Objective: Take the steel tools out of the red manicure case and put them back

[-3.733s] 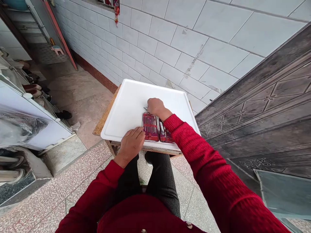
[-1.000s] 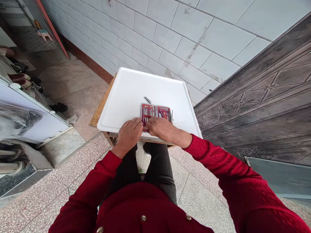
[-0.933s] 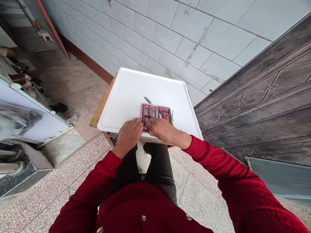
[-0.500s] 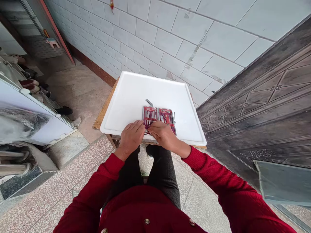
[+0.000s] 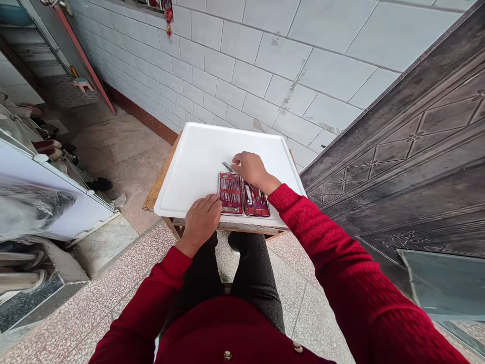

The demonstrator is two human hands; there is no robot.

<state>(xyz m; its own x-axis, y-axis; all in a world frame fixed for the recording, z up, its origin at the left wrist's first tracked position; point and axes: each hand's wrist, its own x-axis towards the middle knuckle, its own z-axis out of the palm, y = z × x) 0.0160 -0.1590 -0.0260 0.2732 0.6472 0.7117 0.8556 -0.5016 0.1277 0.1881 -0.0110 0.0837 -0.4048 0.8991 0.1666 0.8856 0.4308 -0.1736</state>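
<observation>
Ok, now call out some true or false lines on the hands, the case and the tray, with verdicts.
1. The case is on the tray. True.
2. The case is shut. False: it lies open.
3. The right hand is by a metal tool outside the case. True.
4. The left hand is at the case's left edge. True.
5. The tray is black. False: it is white.

White tray [image 5: 195,167] (rimmed), open red case [image 5: 238,201], metal piece [image 5: 227,166], probably a small tool
</observation>
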